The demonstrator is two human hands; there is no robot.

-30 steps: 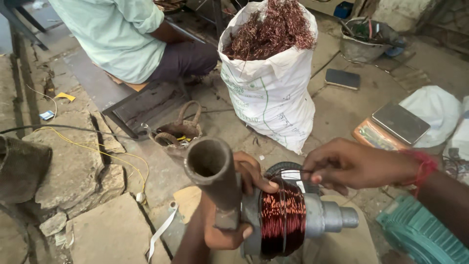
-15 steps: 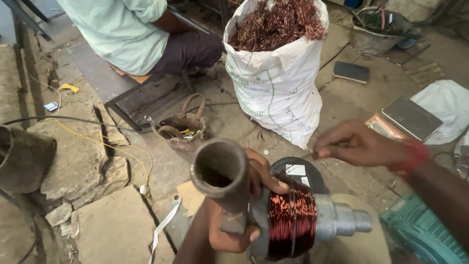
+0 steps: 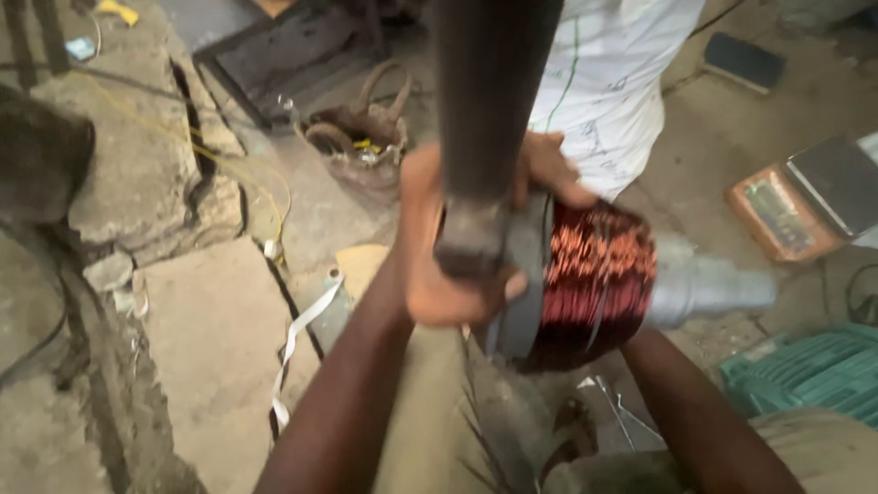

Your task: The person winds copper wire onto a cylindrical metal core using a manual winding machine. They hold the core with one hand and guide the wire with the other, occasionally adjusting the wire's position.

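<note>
Now the pipe (image 3: pixel 489 101) had swung up close to the camera, and the right hand had dropped from sight. Left hand (image 3: pixel 448 247) stayed clamped round the pipe's lower end, touching the copper coil (image 3: pixel 594 274) just right of it.

A pipe (image 3: pixel 489 110) rises before the sack (image 3: pixel 613 82); the wire coil (image 3: pixel 594 279) sits right of the left hand (image 3: pixel 448 265), a scale (image 3: pixel 777 215) farther right.

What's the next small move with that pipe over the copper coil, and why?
Probably steady the pipe before anything else: the left hand grips its lower end beside the copper coil, the frame is motion-blurred, and the right hand is hidden behind the coil, so its hold cannot be confirmed.
</note>
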